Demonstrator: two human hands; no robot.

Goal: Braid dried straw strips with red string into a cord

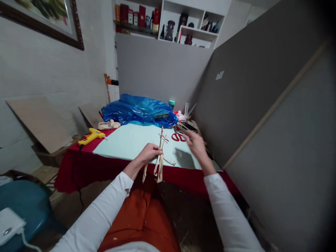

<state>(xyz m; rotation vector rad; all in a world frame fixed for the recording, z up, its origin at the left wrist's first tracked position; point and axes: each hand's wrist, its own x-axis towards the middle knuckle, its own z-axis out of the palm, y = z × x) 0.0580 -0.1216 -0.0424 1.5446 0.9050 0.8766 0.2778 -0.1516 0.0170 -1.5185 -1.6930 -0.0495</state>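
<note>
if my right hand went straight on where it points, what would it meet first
Likely the red, looped, scissor-like handles on the flat pale sheet, though the right hand looks raised and might pass over; depth is unclear.

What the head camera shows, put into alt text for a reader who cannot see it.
A person's left hand pinches a bundle of pale strips above a pale board on a red cloth. The right hand hovers near red scissor handles; a yellow glue gun lies to the left, and blue plastic is heaped behind.
</note>
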